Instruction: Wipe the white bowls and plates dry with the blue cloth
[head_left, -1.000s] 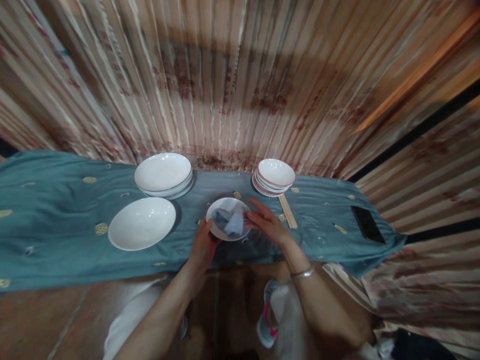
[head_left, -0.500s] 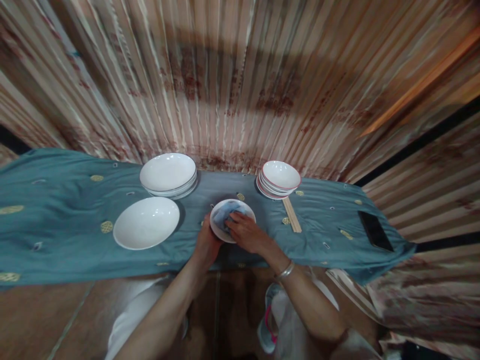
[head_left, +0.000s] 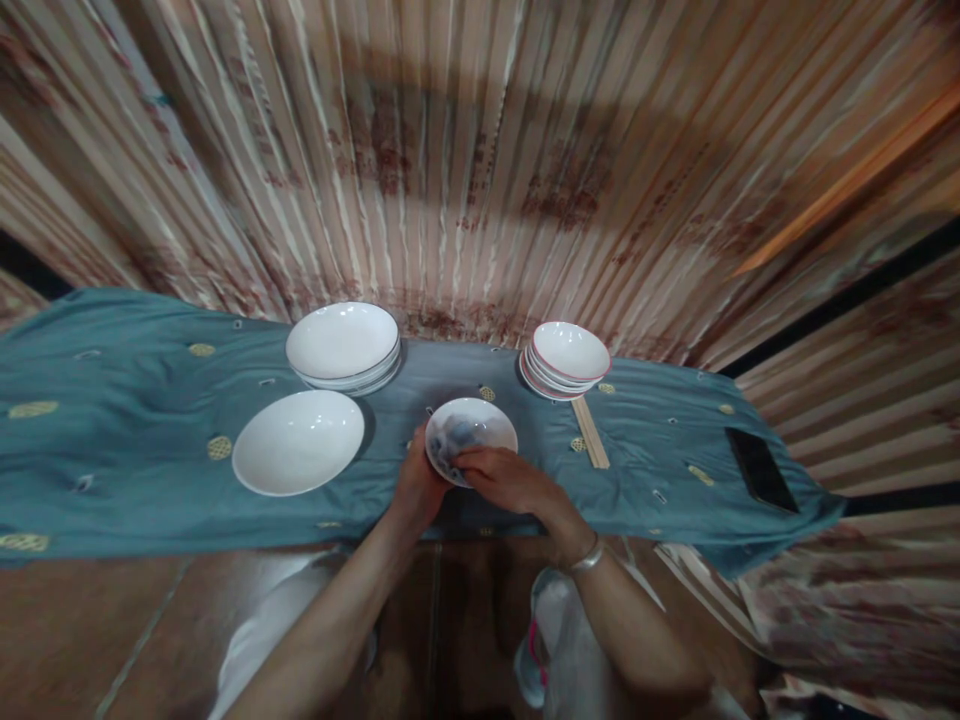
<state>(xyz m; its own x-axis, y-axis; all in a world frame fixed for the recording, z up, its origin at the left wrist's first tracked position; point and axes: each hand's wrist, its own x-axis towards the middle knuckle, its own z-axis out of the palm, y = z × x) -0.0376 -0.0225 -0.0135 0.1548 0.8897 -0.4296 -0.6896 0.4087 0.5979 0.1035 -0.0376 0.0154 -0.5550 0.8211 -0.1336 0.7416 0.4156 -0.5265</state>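
Observation:
A small white bowl (head_left: 491,422) is tilted toward me near the table's front edge. My left hand (head_left: 420,480) is closed on its left side, with the fingers partly hidden behind the rim. Inside the bowl lies a bluish-grey cloth (head_left: 452,432), bunched against the inner wall. My right hand (head_left: 514,480) reaches over the near rim, its fingers closed on the cloth and pressing it to the bowl. A bracelet circles my right wrist.
A large white dish (head_left: 300,445) sits left of my hands, with a stack of plates (head_left: 343,345) behind it. At the back right are stacked small bowls (head_left: 570,355), chopsticks (head_left: 591,435) nearby and a black phone (head_left: 761,470). A pleated curtain (head_left: 450,170) hangs behind the table.
My right hand has moved with the cloth toward the bowl's near side, baring more of the inside at the right. My left hand keeps its hold. The view has shifted slightly.

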